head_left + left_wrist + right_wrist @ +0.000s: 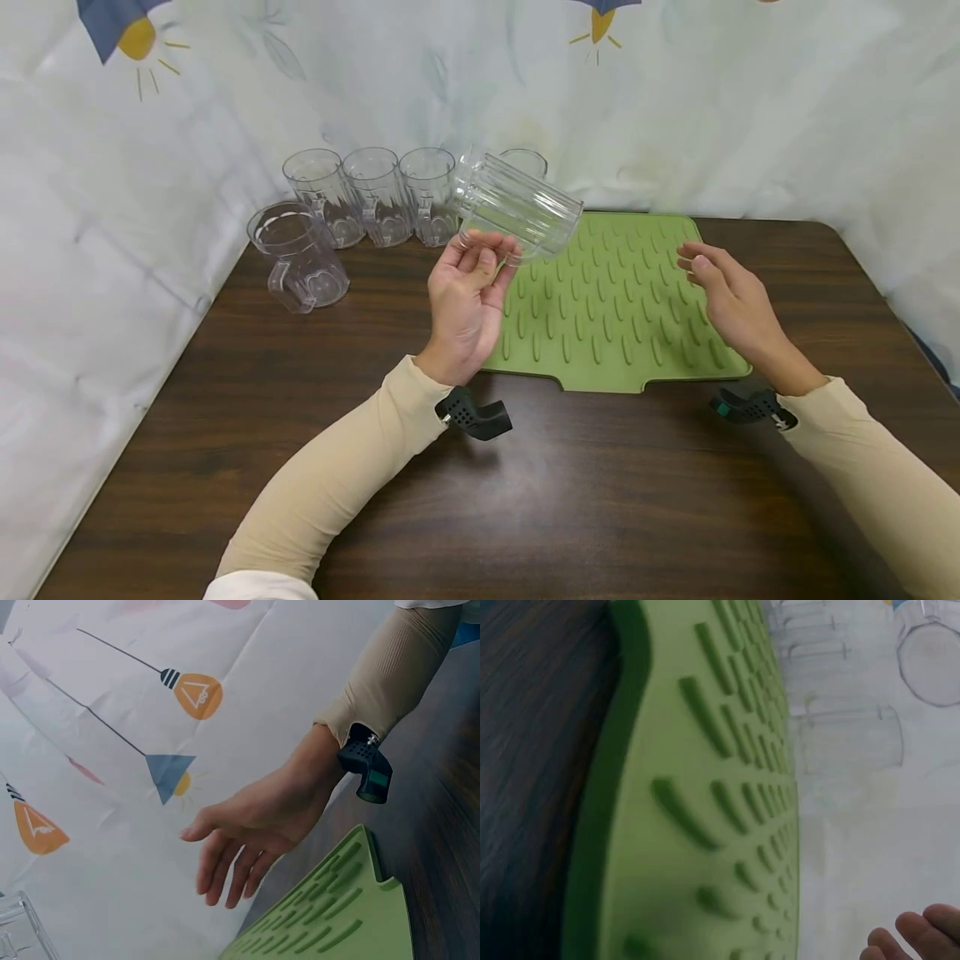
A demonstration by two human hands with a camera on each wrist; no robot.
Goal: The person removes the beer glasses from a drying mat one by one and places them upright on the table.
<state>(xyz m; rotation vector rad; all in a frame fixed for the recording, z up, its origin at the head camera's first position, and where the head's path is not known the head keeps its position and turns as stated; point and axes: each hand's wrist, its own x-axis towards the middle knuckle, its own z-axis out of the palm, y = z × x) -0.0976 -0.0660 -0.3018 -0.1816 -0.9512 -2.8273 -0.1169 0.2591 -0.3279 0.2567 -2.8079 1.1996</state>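
My left hand (468, 308) grips a clear ribbed mug (525, 204) by its lower side, where the handle seems to be. This mug is tipped over on its side in the air, above the back left of a green drying mat (615, 325). Only a corner of it shows in the left wrist view. My right hand (738, 308) is raised over the mat's right side, fingers loosely bent with nothing in them. The left wrist view shows that same right hand (262, 810) from the side, and the right wrist view catches just its fingertips (922, 934).
Several more clear mugs stand upright at the back left of the dark wooden table (570, 500). One mug (303, 258) sits nearer the left edge, and another mug (528, 160) is partly hidden behind the held one. A white printed curtain (712, 108) hangs behind.
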